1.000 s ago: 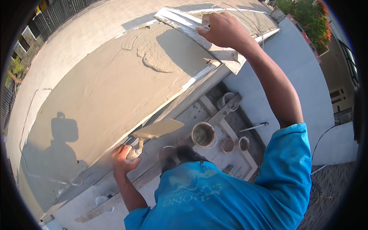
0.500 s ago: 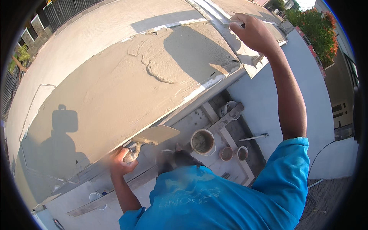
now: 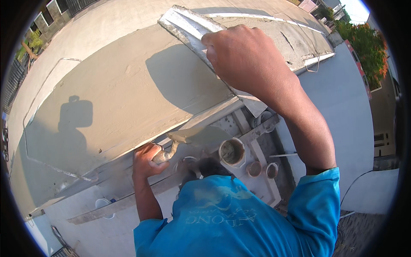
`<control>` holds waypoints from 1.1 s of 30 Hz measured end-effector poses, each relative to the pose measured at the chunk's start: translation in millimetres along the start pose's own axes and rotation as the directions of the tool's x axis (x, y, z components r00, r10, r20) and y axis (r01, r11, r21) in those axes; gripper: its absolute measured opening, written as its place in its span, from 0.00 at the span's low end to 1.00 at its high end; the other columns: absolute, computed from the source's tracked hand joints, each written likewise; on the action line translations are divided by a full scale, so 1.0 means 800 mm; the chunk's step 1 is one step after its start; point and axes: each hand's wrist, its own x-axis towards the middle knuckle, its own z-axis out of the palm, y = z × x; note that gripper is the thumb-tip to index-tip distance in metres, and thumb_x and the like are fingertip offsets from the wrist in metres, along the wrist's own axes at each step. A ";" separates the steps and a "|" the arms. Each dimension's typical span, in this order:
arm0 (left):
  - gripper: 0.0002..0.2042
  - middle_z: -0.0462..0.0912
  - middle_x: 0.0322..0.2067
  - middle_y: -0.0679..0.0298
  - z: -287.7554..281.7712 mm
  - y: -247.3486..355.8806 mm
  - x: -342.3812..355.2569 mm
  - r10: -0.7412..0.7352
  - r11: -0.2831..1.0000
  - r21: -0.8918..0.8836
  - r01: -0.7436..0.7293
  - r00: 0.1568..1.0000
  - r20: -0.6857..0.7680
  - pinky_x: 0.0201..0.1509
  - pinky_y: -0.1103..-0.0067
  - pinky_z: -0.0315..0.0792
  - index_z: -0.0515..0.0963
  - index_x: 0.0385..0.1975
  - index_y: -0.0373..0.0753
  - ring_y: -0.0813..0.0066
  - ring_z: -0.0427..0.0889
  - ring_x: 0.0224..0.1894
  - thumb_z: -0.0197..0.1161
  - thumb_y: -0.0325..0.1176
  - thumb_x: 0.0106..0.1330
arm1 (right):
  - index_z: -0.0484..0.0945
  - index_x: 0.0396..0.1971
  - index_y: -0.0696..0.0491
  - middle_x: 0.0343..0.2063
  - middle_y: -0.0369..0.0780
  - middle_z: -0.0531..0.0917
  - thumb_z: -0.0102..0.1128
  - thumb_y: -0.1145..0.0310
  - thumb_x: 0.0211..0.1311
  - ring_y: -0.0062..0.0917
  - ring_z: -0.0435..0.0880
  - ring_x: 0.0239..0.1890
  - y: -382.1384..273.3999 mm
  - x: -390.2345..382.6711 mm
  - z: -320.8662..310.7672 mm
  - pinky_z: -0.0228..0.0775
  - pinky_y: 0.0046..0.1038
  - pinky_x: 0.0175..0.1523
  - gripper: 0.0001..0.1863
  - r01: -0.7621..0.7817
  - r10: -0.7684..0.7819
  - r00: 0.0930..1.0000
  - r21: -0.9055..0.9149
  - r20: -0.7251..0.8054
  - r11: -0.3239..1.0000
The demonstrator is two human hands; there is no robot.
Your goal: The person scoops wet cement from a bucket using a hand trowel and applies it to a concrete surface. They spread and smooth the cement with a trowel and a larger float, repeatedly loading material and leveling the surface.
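My left hand [image 3: 147,160] is closed round the handle of a trowel [image 3: 205,136], beside the near edge of the wall top. The trowel's blade points right, above the space below the wall. My right hand [image 3: 252,60] grips a long, pale plastering float [image 3: 185,26], and most of its handle is hidden by my fingers. The float lies across a wet mortar layer [image 3: 115,90], its near end sticking out past the wall edge. To the float's left the mortar looks mostly smooth; rougher mortar [image 3: 282,36] shows to its right.
Below stand a bucket [image 3: 231,152] with mortar in it and two small pots [image 3: 254,168], near wooden planks [image 3: 257,135]. A bent wire [image 3: 26,141] lies along the left. A white wall [image 3: 338,111] rises at right, with a bush [image 3: 364,51] beyond.
My right hand has drawn the float left and nearer across the mortar, and the ridge there is now smoothed. My left hand, with the trowel, has shifted slightly to the right.
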 end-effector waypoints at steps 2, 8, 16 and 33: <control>0.16 0.80 0.25 0.61 -0.002 -0.001 0.000 -0.015 1.000 -0.008 0.015 1.000 0.016 0.31 0.70 0.75 0.79 0.26 0.40 0.59 0.81 0.27 0.70 0.34 0.32 | 0.85 0.46 0.53 0.31 0.49 0.87 0.53 0.70 0.67 0.41 0.89 0.38 0.006 -0.001 0.005 0.81 0.42 0.47 0.14 -0.032 0.032 0.999 -0.034 -0.017 0.999; 0.16 0.79 0.24 0.62 -0.004 0.002 0.001 -0.023 1.000 -0.015 0.024 0.999 0.025 0.30 0.70 0.74 0.79 0.26 0.41 0.59 0.80 0.26 0.70 0.33 0.32 | 0.86 0.45 0.53 0.32 0.48 0.88 0.51 0.70 0.68 0.39 0.89 0.37 0.063 -0.007 0.015 0.81 0.41 0.48 0.14 -0.162 0.167 0.986 -0.124 0.030 0.979; 0.14 0.77 0.22 0.61 0.000 0.006 -0.002 -0.063 0.998 0.026 0.063 0.998 -0.006 0.29 0.69 0.72 0.77 0.24 0.41 0.59 0.78 0.24 0.68 0.32 0.32 | 0.87 0.48 0.50 0.34 0.48 0.88 0.52 0.67 0.67 0.40 0.89 0.37 0.154 -0.011 0.041 0.80 0.41 0.50 0.17 -0.316 0.317 0.948 -0.087 0.000 0.945; 0.13 0.78 0.21 0.58 -0.002 0.018 0.004 -0.059 0.987 0.148 0.064 0.998 -0.037 0.29 0.68 0.73 0.75 0.23 0.38 0.55 0.78 0.23 0.70 0.30 0.35 | 0.88 0.45 0.45 0.35 0.45 0.89 0.56 0.63 0.68 0.39 0.88 0.38 0.375 -0.028 0.096 0.78 0.39 0.49 0.13 -0.270 0.270 0.963 -0.014 -0.026 0.963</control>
